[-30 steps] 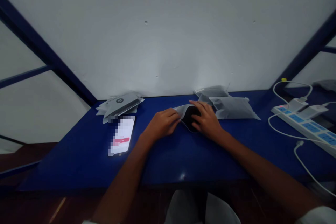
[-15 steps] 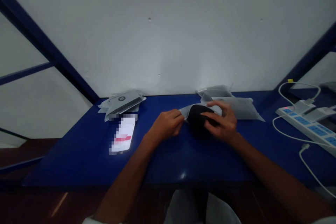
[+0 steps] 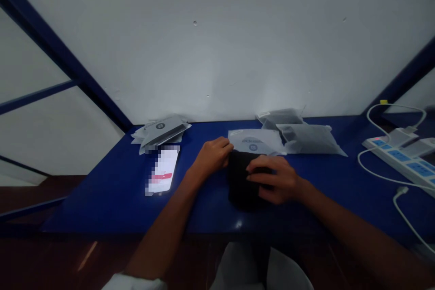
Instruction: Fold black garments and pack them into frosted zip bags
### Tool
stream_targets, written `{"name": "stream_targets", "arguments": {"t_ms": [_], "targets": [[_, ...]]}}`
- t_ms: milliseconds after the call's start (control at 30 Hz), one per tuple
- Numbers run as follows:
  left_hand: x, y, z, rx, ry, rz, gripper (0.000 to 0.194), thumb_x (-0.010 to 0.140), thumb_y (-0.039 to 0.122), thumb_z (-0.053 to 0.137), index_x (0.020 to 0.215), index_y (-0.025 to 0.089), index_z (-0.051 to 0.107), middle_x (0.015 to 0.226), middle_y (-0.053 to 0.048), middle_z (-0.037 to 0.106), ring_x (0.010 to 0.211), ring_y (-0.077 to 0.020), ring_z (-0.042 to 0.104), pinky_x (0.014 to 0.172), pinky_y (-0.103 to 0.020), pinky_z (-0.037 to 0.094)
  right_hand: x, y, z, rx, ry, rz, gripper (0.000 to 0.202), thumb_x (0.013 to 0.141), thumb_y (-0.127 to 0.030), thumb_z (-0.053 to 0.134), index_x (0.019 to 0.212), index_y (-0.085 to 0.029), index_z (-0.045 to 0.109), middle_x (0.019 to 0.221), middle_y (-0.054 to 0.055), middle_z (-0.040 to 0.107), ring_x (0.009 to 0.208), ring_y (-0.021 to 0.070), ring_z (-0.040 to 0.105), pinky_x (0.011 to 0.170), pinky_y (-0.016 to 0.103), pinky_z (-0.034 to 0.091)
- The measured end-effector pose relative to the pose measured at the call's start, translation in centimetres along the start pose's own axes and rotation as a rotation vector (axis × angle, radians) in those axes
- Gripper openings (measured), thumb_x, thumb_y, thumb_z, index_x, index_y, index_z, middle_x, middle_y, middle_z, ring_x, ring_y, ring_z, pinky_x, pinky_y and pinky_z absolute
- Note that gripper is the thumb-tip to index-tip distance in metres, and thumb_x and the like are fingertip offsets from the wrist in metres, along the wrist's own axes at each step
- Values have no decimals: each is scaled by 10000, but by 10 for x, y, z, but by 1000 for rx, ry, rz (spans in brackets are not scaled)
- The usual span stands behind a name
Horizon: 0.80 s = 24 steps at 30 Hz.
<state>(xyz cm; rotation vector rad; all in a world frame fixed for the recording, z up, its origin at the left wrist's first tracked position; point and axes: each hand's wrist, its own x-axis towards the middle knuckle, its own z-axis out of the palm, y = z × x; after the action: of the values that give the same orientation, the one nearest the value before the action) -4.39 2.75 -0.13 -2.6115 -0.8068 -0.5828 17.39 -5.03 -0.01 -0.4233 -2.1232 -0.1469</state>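
A frosted plastic bag with a dark printed logo lies on the blue table just beyond my hands. My left hand is closed, its fingertips pinched on the bag's near left corner. Against the bag's near edge is a soft-looking black item, perhaps cloth; its exact kind does not show. My right hand grips this black item from the right, with bent fingers over its top. Whether the item's far end is still inside the bag is hidden.
At the left, a stack of flat frosted bags lies behind a lit phone. Two filled frosted bags rest at the back right. A power strip with white cables occupies the right side. A white wall stands behind the table.
My right hand has drawn the black item toward me and slightly left, out from the bag's mouth. The bag now lies flatter, with its logo showing. My left hand stays at its corner.
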Motion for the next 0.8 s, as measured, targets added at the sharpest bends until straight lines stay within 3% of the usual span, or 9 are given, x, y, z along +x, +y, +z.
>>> {"name": "stream_targets", "arguments": {"t_ms": [100,233,300,400,433,500,633,800], "targets": [[-1,-4,2,23,-44,-34,164,853,89,480,741,148,585,729,-48,573,689,-154,517,550,-248,366,-6,7,9,124,-204,44,192,746,-107,546,884,-180,658,1004,85,686,870,169,662,683,289,547],[-1,-5,2,39,-63,-58,176,884,130,496,738,147,592,741,-50,584,704,-154,530,556,-253,362,-1,4,2,183,-453,214,230,780,-136,548,979,-170,660,1053,84,686,930,186,653,777,316,542],[0,-4,2,41,-64,-57,165,880,131,506,742,146,594,746,-48,592,706,-155,534,556,-256,361,4,-5,0,61,-520,330,285,862,-275,557,1106,-156,642,1080,110,673,942,224,646,790,366,540],[0,-4,2,38,-77,-63,153,874,134,510,751,145,602,765,-51,605,718,-157,544,562,-259,365,9,-23,7,-223,-587,495,687,830,-644,564,1313,-156,556,1118,170,634,952,316,624,737,450,535],[0,-4,2,38,-83,-67,152,872,133,508,754,144,605,771,-53,610,723,-158,549,564,-260,365,9,-27,12,-278,-625,507,756,796,-689,574,1349,-175,535,1121,177,623,957,336,614,723,462,532],[1,-4,1,35,-99,-80,155,873,132,501,767,142,613,784,-57,621,735,-161,560,570,-263,369,7,-30,20,-298,-692,470,707,802,-632,617,1362,-207,536,1118,172,607,980,343,593,743,473,524],[2,-5,-2,26,-142,-127,165,892,147,486,812,140,631,828,-71,647,777,-172,584,584,-270,386,2,-20,20,-115,-731,410,536,836,-456,670,1316,-236,581,1111,133,589,990,279,578,791,422,516],[1,-9,-12,-76,-190,-176,147,854,131,519,927,138,646,931,-89,662,899,-220,607,656,-302,456,4,-10,7,8,-688,539,722,724,-647,697,1286,-204,604,1101,117,617,949,270,602,829,444,514]]}}
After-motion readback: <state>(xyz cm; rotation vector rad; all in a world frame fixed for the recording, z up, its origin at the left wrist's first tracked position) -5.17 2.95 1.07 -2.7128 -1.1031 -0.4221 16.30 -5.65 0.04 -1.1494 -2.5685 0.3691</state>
